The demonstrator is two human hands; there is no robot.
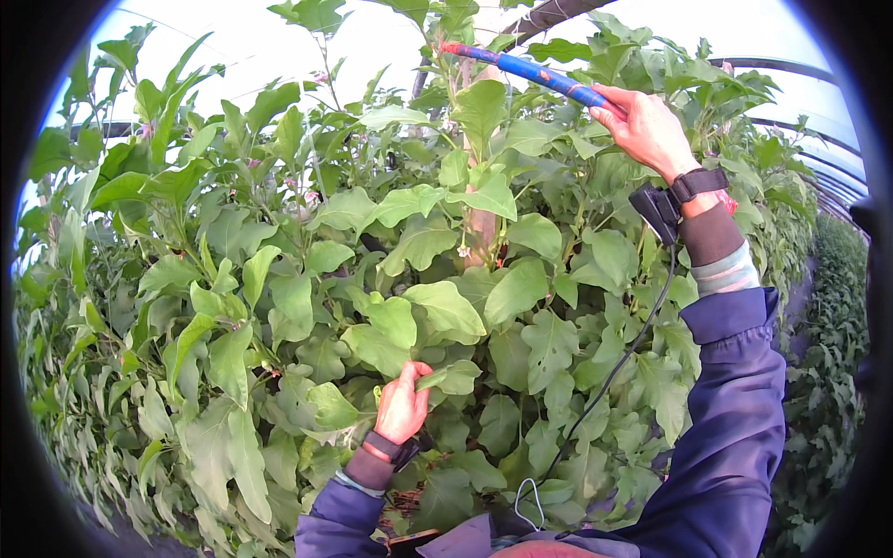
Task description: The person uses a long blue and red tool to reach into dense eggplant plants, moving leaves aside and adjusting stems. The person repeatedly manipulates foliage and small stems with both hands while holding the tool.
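Observation:
High on the right, my right hand (645,129) grips the lower end of a long blue stick (541,73) with orange-red patches. Its frayed red tip (450,47) points left and reaches in among the upper shoots of an eggplant plant (481,185). Whether the tip touches a stem or a flower is not clear. Lower down, near the middle, the fingers of my left hand (403,406) are curled on the edge of a green eggplant leaf (453,377). Broad leaves surround this hand, and what lies behind them is hidden.
A wooden post (481,234) stands within the foliage. A black cable (628,356) runs down from the device (656,209) on my right wrist. Pale purple flowers (310,199) show at left. Dark greenhouse hoops (774,64) arch overhead; another plant row (837,335) lies far right.

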